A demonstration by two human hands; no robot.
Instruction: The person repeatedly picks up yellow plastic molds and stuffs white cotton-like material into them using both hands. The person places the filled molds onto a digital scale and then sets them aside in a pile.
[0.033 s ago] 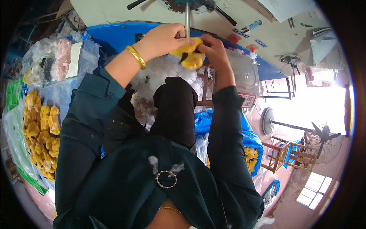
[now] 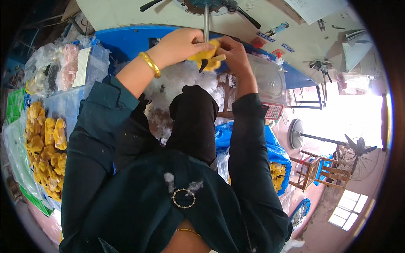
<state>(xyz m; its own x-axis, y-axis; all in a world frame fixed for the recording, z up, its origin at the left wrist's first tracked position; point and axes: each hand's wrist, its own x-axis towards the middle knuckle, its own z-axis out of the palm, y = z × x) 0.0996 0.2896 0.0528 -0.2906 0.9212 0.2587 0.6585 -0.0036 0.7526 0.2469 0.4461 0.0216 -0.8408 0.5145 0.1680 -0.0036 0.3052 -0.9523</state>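
Note:
A small yellow plush toy (image 2: pixel 205 51) with a dark patch is pinched between my two hands at the lower end of a thin metal tube (image 2: pixel 206 23). My left hand (image 2: pixel 187 42), a gold bangle on its wrist, closes on the toy's left side, thumb on top. On the toy's right side my right hand (image 2: pixel 234 49) is closed, its fingers curled. A short tan stub (image 2: pixel 220 57) sticks out beside those fingers; whether it belongs to the toy or is a stick I cannot tell. Whether the tube's tip is inside the toy is hidden by my fingers.
White fibre stuffing (image 2: pixel 168 80) lies below my hands. At left, a heap of yellow plush pieces (image 2: pixel 46 156) rests on plastic. The machine table (image 2: pixel 122 14) carries black levers, a cutter (image 2: pixel 278 28) and papers. A blue bag (image 2: pixel 272 145), chairs and fans stand at right.
The toy has turned and drawn up in my hands, so less of its yellow body shows. The tan stub has come into sight. My right hand has shifted slightly up and left.

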